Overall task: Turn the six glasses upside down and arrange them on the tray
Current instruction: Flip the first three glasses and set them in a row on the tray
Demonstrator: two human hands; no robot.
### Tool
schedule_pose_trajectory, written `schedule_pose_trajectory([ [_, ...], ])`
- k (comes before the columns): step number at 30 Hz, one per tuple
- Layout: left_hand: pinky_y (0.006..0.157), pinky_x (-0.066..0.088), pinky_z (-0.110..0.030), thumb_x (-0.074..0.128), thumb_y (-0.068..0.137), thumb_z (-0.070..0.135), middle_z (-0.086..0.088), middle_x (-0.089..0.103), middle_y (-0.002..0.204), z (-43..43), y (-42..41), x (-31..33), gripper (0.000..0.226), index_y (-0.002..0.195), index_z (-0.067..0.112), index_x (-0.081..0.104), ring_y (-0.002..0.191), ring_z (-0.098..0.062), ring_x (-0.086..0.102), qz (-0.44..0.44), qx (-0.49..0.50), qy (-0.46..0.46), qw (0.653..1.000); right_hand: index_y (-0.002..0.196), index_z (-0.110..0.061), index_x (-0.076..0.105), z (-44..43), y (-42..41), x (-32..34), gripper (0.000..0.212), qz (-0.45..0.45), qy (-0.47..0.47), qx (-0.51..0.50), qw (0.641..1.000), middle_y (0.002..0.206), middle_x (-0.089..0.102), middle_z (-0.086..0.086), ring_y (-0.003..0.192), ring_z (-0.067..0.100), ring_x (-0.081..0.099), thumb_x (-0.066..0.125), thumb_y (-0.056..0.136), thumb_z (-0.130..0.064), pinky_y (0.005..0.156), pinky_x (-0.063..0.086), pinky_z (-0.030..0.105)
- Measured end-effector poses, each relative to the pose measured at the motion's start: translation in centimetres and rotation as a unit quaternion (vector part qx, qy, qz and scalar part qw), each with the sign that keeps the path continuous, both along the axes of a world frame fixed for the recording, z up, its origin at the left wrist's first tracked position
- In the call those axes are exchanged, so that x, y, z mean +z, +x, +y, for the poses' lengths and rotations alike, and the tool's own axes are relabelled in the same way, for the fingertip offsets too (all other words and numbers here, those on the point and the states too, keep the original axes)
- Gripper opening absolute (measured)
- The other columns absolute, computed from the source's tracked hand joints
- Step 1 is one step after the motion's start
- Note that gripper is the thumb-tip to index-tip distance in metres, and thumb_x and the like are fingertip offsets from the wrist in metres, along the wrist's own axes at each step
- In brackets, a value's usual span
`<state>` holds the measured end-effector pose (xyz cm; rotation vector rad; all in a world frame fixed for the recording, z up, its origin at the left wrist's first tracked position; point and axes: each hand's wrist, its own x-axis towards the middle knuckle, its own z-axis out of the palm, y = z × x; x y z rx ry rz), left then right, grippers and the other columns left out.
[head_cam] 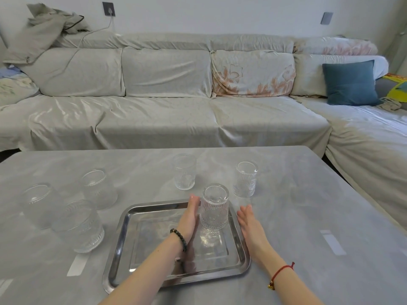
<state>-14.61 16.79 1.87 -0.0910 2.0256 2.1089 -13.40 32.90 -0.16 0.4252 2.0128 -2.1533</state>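
A steel tray [132,256] lies on the grey table in front of me. One ribbed clear glass [214,208] stands upside down in the tray's far right corner. My left hand [189,216] is flat against its left side, fingers straight. My right hand [248,221] is open just right of it, over the tray's right rim, not touching. Two glasses stand beyond the tray, one at the centre [184,171] and one to the right [246,179]. Three more glasses [99,188] [37,203] [81,225] stand to the left of the tray.
A long sofa [167,119] under a pale cover runs behind the table and turns along the right side. A blue cushion [350,82] rests on it. The table's far edge lies just past the two far glasses.
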Motion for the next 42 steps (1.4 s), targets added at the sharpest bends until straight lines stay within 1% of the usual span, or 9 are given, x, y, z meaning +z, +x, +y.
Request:
schedule_pose_trajectory([
  [4,0.117,0.010,-0.033,0.015,0.090,0.049,0.002,0.020,0.153,0.2,-2.7,3.3,0.061,0.141,0.016,0.021,0.140,-0.011,0.018,0.051,0.037,-0.018,0.998,0.124,-0.014,0.050,0.6,0.0,0.4,0.032,0.003,0.069,0.017,0.997,0.131,0.053,0.010,0.119,0.023,0.052,0.044,0.094,-0.023,0.109,0.035,0.039],
  [6,0.117,0.011,-0.033,0.021,0.092,0.044,-0.001,0.024,0.152,1.1,-4.3,5.4,0.057,0.139,0.013,0.025,0.139,-0.012,0.021,0.083,0.031,-0.030,0.996,0.098,-0.017,0.065,0.8,0.3,0.2,0.020,0.014,0.110,-0.001,0.994,0.100,0.068,0.000,0.090,0.009,0.063,0.058,0.085,-0.005,0.091,0.047,0.030],
  [10,0.106,0.017,-0.021,0.039,0.092,0.034,-0.001,0.027,0.150,3.5,-6.8,8.1,0.053,0.139,0.012,0.026,0.137,-0.011,0.024,0.124,-0.020,-0.083,0.989,0.082,-0.017,0.064,1.3,0.8,-0.2,0.033,-0.022,0.090,-0.031,0.995,0.065,0.069,-0.007,0.064,0.010,0.065,0.061,0.069,0.014,0.064,0.055,0.024],
  [13,0.111,0.020,-0.028,0.053,0.086,0.034,-0.001,0.024,0.152,5.0,-8.4,8.2,0.066,0.140,0.013,0.022,0.138,-0.014,0.025,0.108,-0.071,-0.164,0.978,0.099,-0.010,0.060,2.0,0.3,-0.1,0.037,-0.055,0.118,0.022,0.991,0.071,0.067,0.003,0.058,0.016,0.063,0.059,0.070,0.012,0.054,0.053,0.024],
  [18,0.108,0.026,-0.030,0.065,0.076,0.039,-0.007,0.025,0.151,7.3,-10.6,7.3,0.088,0.141,0.010,0.012,0.136,-0.021,0.029,0.070,-0.131,-0.336,0.930,0.125,-0.011,0.044,4.8,-4.9,2.4,0.061,0.066,0.234,-0.091,0.966,0.097,0.053,0.000,0.085,0.020,0.055,0.071,0.070,-0.007,0.080,0.048,0.034],
  [22,0.096,0.043,-0.033,0.069,0.069,0.036,-0.009,0.048,0.130,9.5,-12.2,6.0,0.080,0.133,0.010,0.027,0.111,-0.024,0.051,0.003,-0.151,-0.397,0.905,0.137,-0.019,0.025,5.3,-9.2,2.9,0.090,0.110,0.247,-0.039,0.962,0.124,0.040,-0.001,0.110,0.017,0.045,0.078,0.065,-0.017,0.093,0.041,0.032],
  [30,0.080,0.047,-0.032,0.072,0.064,0.041,-0.009,0.059,0.117,11.0,-13.9,4.8,0.066,0.114,0.007,0.046,0.103,-0.025,0.059,0.013,-0.135,-0.410,0.902,0.097,-0.034,0.043,4.3,-12.3,1.4,0.058,0.160,0.223,-0.072,0.959,0.082,0.051,-0.024,0.082,0.008,0.055,0.079,0.057,-0.013,0.058,0.035,0.007],
  [38,0.080,0.043,-0.023,0.078,0.063,0.032,0.002,0.053,0.111,6.7,-11.1,9.1,0.078,0.124,0.015,0.033,0.099,-0.013,0.052,0.121,-0.093,-0.231,0.961,0.101,-0.027,0.044,1.6,-10.5,7.9,0.063,0.240,0.208,-0.077,0.945,0.092,0.054,-0.012,0.092,0.015,0.056,0.081,0.052,-0.015,0.079,0.047,0.033],
  [42,0.072,0.047,-0.015,0.080,0.063,0.026,0.012,0.057,0.099,2.3,-8.8,10.9,0.068,0.117,0.021,0.040,0.087,0.002,0.054,0.167,-0.060,-0.166,0.970,0.101,-0.031,0.044,-2.2,-8.6,10.6,0.063,0.280,0.186,-0.032,0.941,0.091,0.055,-0.018,0.088,0.007,0.057,0.080,0.051,-0.018,0.074,0.047,0.025],
])
